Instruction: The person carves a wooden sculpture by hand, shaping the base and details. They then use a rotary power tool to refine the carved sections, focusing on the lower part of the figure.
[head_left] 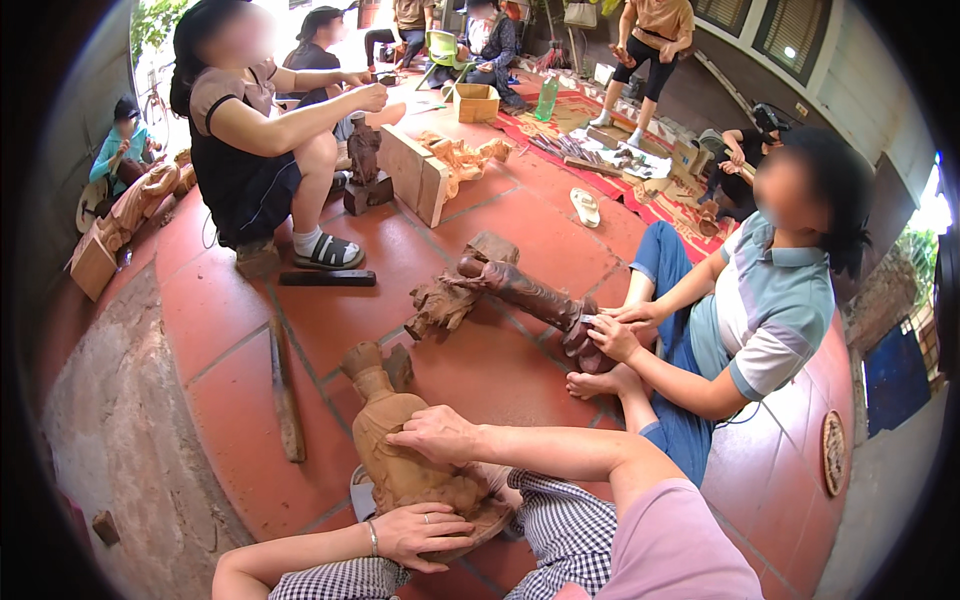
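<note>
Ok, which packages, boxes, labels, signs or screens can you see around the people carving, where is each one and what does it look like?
Open light wooden box: far back on the tiled floor, square, pale tan.
Green translucent plastic bottle: right of that box, upright, tall.
Round dark carved plaque: lying on the tiled floor at right, brown disc, detail too small to tell.
No screens or readable labels show.

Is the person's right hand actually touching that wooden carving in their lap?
Touching. The head view shows the right hand lying flat on the carving, fingers spread across its upper side with no gap.
</note>
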